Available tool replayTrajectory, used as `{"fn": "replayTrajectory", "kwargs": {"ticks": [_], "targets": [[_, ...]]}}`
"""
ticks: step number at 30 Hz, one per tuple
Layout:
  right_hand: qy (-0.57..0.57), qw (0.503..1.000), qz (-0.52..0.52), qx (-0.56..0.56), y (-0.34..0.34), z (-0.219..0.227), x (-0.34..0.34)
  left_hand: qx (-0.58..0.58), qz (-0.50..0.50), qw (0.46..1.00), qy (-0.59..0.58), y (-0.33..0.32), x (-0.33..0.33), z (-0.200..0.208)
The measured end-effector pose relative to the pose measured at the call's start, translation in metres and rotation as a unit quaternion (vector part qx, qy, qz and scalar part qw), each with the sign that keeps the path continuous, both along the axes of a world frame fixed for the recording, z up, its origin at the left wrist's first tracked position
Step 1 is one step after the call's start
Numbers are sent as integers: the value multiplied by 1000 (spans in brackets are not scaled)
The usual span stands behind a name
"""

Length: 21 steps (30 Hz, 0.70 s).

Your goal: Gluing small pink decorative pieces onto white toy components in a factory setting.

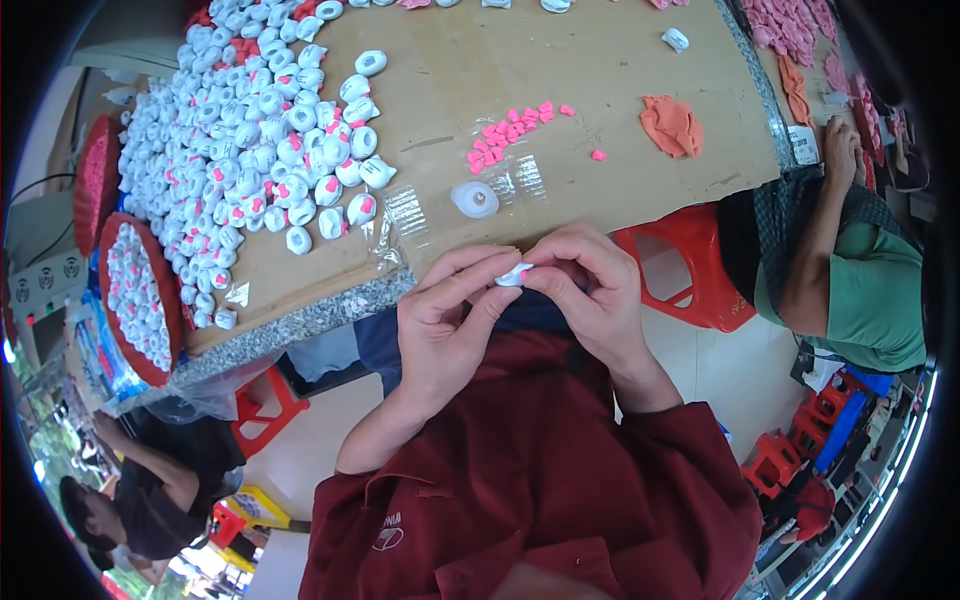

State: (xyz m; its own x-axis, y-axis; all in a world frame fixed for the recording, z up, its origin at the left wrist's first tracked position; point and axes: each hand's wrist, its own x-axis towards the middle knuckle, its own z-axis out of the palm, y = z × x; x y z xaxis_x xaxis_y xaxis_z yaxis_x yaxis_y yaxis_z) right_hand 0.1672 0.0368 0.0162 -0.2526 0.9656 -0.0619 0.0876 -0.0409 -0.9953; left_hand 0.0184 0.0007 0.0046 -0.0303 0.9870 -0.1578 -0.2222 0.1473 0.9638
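White cat-head piece (512, 276): between the fingertips of both hands, just off the desk's near edge; a pink spot shows on it.
Left hand (445, 325): thumb and fingers pinched on the piece's left side.
Right hand (598, 300): thumb and forefinger closed narrowly at its right end; whether they also grip a separate bit, I cannot tell.
Handling: probably light, fairly stiff, perhaps smooth; best held by its rounded sides, sparing the pointed ears.
Pink bow pieces (513, 116): loosely clustered beyond the hands, near a round translucent bottle (468, 207).
White pile (230, 130): similar heads heaped at left, many with pink bows.
Desk (290, 325): speckled stone edge under taped brown cardboard (600, 60).
Room: red stool (705, 285) and green-shirted co-worker (870, 290) at right; pale floor.
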Motion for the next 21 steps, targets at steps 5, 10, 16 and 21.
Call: {"fn": "replayTrajectory", "kwargs": {"ticks": [5,10,16,21], "targets": [[62,997,-13,34,-4,-6,-2,47,5,997,68,0,2,2],[88,996,-13,-19,-3,-4,-3,71,-13,988,134,3,-7,8],[37,997,-62,37,9,-7,8,175,151,877,420,42,-61,23],[-193,935,-194,224,24,-14,34,180,214,822,497,72,-110,17]]}}
